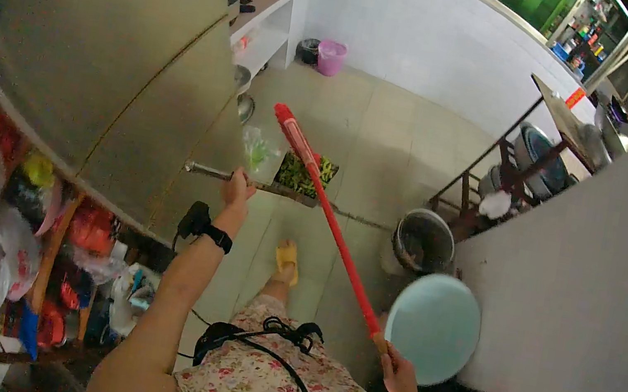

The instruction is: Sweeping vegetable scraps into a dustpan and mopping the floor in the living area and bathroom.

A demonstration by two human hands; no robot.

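My left hand (238,187) is closed around a metal-ended rod (208,170), held roughly level beside the wall edge; its far part is hard to make out. Near the lower right, my right hand (399,372) grips the lower end of a long red pole (338,235). The pole slants up and left, its capped end high in front of me. Behind it, a square container of green leafy pieces (292,174) appears at floor level, with a clear plastic bag of greens (259,151) to its left.
A pale green basin (432,330) and a metal bucket (424,241) are at right, near a wooden rack (469,192) with pots. Shelves of bags (49,250) line the lower left. A pink bin (331,58) stands by the far wall. My foot wears a yellow slipper (287,257).
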